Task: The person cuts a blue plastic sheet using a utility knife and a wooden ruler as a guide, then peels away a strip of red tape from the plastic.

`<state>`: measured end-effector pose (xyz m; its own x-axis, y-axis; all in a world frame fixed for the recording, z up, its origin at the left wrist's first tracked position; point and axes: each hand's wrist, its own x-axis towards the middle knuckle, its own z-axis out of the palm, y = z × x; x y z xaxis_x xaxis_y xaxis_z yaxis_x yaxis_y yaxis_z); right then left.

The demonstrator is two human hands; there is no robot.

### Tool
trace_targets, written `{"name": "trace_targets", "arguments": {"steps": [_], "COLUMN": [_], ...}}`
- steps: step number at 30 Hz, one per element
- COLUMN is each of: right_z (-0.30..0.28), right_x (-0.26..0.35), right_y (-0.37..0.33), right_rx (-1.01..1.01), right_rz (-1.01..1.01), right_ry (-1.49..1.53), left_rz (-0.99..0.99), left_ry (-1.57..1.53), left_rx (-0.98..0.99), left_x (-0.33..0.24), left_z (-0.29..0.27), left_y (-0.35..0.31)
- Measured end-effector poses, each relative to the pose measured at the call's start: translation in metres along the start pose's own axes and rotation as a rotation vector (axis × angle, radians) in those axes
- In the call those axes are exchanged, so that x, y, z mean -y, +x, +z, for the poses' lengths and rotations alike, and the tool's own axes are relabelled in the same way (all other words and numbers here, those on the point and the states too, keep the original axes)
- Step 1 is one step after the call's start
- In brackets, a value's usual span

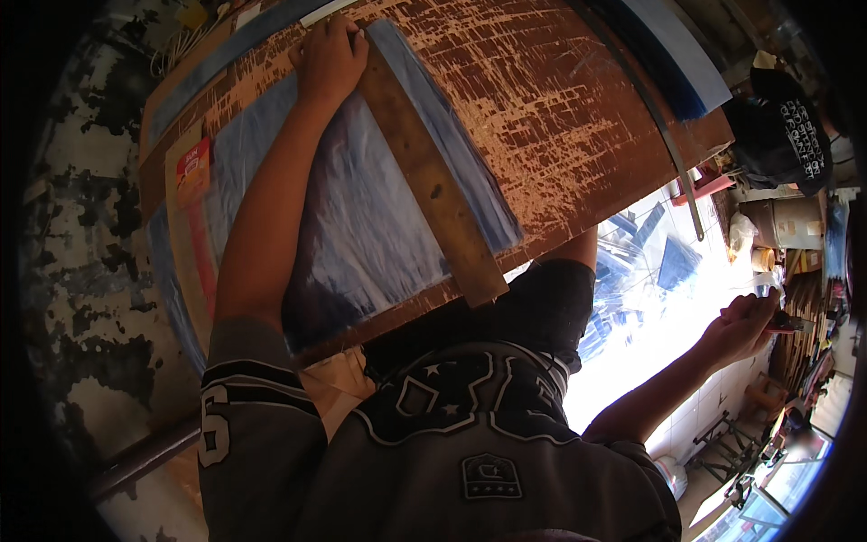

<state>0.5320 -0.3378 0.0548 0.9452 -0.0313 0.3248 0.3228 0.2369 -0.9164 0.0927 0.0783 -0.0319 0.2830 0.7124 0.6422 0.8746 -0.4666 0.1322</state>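
A bluish, reflective sheet that looks like glass [357, 230] lies on the worn brown table. Across it, slanting from the far edge toward my body, runs a long flat wooden straightedge [417, 167], its near end jutting past the table's edge. My left hand [330, 59] bears down at the straightedge's far end, fingers bent and closed on it. Well away from the table, out to the right, my right hand [745, 327] is closed around a small slim tool [791, 323]; its kind is too small and blurred to tell.
The table's top [515, 99] is scored and peeling. A thin dark strip [664, 135] overhangs its right side. More bluish sheets [673, 54] lie at the far right corner. Shiny scraps [646, 257] litter the bright floor. A stained wall [81, 271] rises on the left.
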Motion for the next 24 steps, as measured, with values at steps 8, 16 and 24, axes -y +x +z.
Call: {"name": "trace_targets", "arguments": {"steps": [8,16,24], "right_z": [0.005,0.026,0.046], "right_x": [-0.019,-0.016,-0.014], "right_y": [-0.024,-0.046,-0.065], "right_rx": [0.167,0.424,0.436], "right_rz": [0.046,0.086,0.184], "right_ry": [-0.098,-0.067,-0.069], "left_rz": [-0.006,-0.044,-0.022], "left_ry": [0.060,0.044,0.071], "left_rx": [-0.007,0.055,0.040], "left_x": [0.013,0.008,0.005], "left_z": [0.005,0.003,0.000], "left_y": [0.002,0.006,0.004]}}
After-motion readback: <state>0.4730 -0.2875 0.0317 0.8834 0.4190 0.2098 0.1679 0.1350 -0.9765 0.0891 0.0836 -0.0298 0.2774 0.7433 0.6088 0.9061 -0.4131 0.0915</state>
